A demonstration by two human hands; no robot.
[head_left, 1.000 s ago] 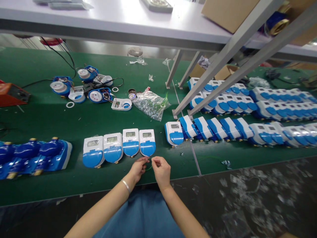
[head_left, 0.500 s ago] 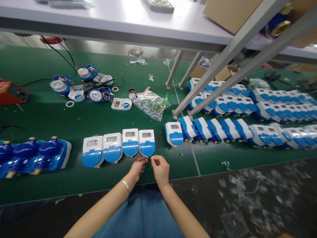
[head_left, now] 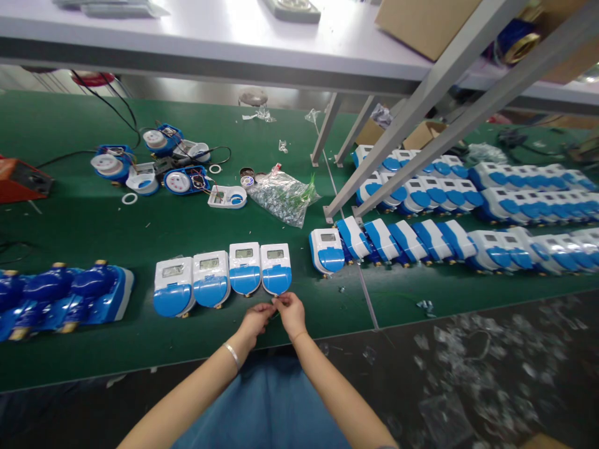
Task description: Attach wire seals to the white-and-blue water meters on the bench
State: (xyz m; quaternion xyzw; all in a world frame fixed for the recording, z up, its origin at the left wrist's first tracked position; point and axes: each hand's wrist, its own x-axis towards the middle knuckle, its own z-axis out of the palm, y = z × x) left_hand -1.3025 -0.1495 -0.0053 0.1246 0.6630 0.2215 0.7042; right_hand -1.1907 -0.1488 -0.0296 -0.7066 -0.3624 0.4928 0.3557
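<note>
My left hand (head_left: 256, 319) and my right hand (head_left: 291, 312) meet fingertip to fingertip just below the rightmost white-and-blue meter (head_left: 276, 268) of a row of several on the green table (head_left: 93, 231). Both hands pinch a thin green wire that barely shows between them. A silver bracelet (head_left: 230, 353) circles my left wrist. The fingers are closed, close to the meter's lower edge.
Blue meters (head_left: 56, 296) lie on their sides at the left. Opened meters with wires (head_left: 163, 168) and a clear bag of small parts (head_left: 283, 196) sit further back. Long rows of meters (head_left: 468, 206) fill the right, under slanted grey shelf struts (head_left: 421, 106). Plastic scraps litter the dark floor (head_left: 468, 374).
My hands have drawn together and shifted slightly up toward the rightmost meter; the gap between the fingertips has closed.
</note>
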